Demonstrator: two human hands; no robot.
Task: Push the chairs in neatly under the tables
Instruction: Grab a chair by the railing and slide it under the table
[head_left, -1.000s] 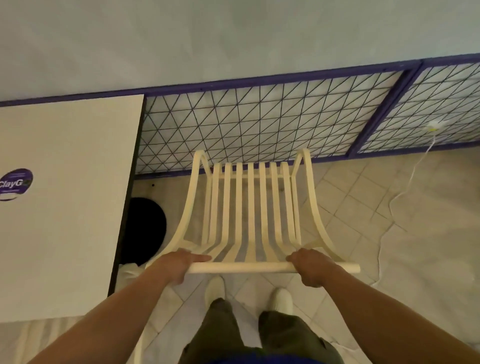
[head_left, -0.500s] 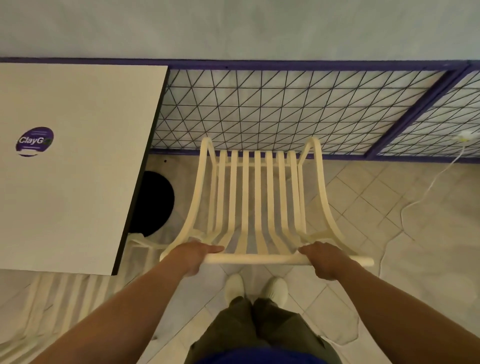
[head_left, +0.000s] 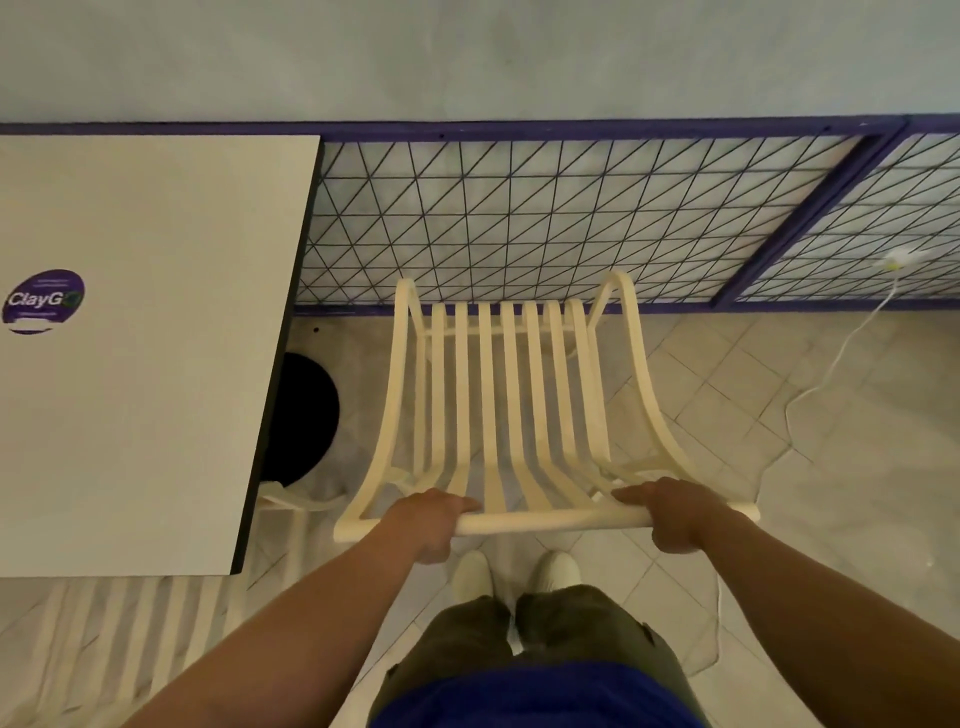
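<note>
Both hands, left hand (head_left: 431, 525) and right hand (head_left: 675, 514), grip the chair (head_left: 488, 389) by its top rail. It stands beside the right edge of the table (head_left: 156, 364), facing the mesh fence (head_left: 519, 218); pushed straight, it would probably strike that, not tuck under.

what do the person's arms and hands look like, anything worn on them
Both arms are bare from where they enter the frame: no sleeves show on the left forearm or right forearm. The left hand and right hand are ungloved, with no watch, bracelet or ring visible.
</note>
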